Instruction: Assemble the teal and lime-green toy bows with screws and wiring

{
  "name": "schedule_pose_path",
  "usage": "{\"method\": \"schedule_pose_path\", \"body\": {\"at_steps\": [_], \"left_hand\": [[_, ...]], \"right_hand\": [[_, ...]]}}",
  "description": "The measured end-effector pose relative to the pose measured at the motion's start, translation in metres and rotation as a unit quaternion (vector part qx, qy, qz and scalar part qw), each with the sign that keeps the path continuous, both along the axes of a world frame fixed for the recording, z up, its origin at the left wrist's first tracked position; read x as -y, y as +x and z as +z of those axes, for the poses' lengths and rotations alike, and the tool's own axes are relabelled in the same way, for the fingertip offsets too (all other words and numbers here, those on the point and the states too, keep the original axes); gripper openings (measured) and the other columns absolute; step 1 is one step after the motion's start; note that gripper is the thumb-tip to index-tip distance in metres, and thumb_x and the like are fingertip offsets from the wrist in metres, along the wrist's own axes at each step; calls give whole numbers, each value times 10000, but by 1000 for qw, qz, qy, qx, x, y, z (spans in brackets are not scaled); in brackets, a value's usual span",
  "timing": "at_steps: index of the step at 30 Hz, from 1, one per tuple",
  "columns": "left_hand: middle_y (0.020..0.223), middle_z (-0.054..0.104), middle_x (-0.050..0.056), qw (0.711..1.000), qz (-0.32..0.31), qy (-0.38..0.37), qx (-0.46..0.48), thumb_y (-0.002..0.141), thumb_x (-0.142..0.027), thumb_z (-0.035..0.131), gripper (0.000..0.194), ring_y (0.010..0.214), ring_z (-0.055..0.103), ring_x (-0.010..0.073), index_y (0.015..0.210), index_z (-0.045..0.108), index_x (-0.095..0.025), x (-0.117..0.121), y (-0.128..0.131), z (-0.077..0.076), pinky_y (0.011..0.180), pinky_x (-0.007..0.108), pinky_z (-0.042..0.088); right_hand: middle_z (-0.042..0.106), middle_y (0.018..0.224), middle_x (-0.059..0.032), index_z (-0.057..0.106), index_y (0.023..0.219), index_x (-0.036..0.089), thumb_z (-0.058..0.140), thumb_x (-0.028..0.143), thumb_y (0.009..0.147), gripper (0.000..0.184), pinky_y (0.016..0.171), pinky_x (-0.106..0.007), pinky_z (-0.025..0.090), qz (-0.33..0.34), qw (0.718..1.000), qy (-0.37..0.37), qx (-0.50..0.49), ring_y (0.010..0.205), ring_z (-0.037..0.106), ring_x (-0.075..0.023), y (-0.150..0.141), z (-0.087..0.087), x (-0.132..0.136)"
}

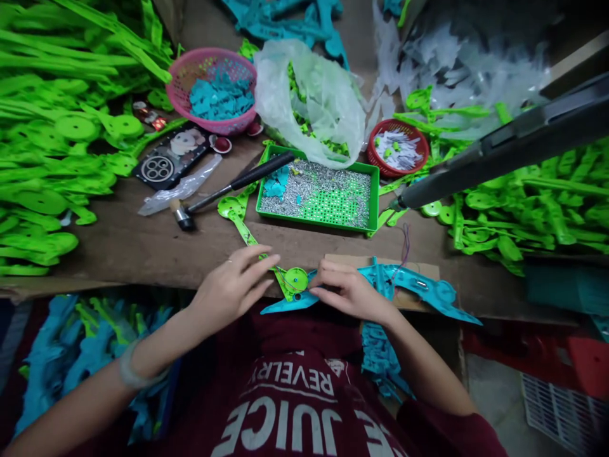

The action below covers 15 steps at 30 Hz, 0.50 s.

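Note:
My left hand [240, 276] reaches over a long green plastic part [245, 233], fingers stretched out and slightly apart; whether they touch it I cannot tell. That part ends in a round disc [295, 279], and a thin wire runs along it. Beneath the disc lies a long blue plastic piece [419, 282], which stretches to the right near the table's front edge. My right hand [342, 285] is closed over the blue piece beside the disc, thumb and fingers pinched together; what they hold is hidden. A dark thin wire [406, 244] rises in a loop from the blue piece.
Ahead stands a green tray [318, 225] of small screws, with a hammer [228, 190] across its left corner. Behind are a pink basket [176, 82], a plastic bag [280, 95] and a red basket [404, 171]. Green parts [47, 127] pile up left; a dark tool [499, 139] hangs right.

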<state>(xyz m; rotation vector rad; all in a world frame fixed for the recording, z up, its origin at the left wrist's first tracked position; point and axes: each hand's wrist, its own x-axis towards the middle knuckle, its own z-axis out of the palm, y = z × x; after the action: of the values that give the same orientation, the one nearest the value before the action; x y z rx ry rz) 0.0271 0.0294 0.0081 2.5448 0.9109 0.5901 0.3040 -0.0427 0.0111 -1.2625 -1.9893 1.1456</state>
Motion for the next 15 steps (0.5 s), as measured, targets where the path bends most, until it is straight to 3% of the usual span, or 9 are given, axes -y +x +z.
{"method": "schedule_pose_path", "body": {"at_steps": [1, 3, 9, 15], "left_hand": [[1277, 644, 125, 998, -57, 6, -12, 966, -216, 579, 326, 1143, 644, 258, 1292, 598, -207, 0, 3, -3, 946, 387, 557], [1233, 679, 120, 993, -114, 21, -7, 977, -167, 549, 284, 1105, 661, 240, 1253, 612, -178, -3, 7, -12, 960, 390, 554], [1190, 730, 124, 987, -123, 68, 70, 943, -104, 610, 165, 1015, 709, 201, 1101, 656, -125, -4, 4, -27, 933, 357, 571], [1167, 734, 110, 989, -120, 34, 74, 943, -148, 624, 162, 1009, 716, 201, 1102, 654, -140, 7, 6, -31, 935, 369, 588]], "right_hand": [[573, 827, -15, 697, 954, 189, 551, 301, 1000, 189, 671, -271, 420, 9, 1000, 1, 5, 744, 552, -135, 0, 1, 0], [549, 812, -9, 700, 957, 188, 564, 299, 995, 179, 675, -268, 418, 8, 1000, 3, 5, 746, 548, -134, 0, 2, -1], [524, 758, 5, 664, 885, 178, 594, 252, 975, 135, 671, -262, 381, -80, 996, 14, 32, 740, 532, -133, -4, -5, 0], [528, 748, -1, 610, 839, 178, 548, 215, 976, 155, 656, -259, 369, -114, 988, 12, 100, 703, 514, -133, -6, -5, 3]]}}
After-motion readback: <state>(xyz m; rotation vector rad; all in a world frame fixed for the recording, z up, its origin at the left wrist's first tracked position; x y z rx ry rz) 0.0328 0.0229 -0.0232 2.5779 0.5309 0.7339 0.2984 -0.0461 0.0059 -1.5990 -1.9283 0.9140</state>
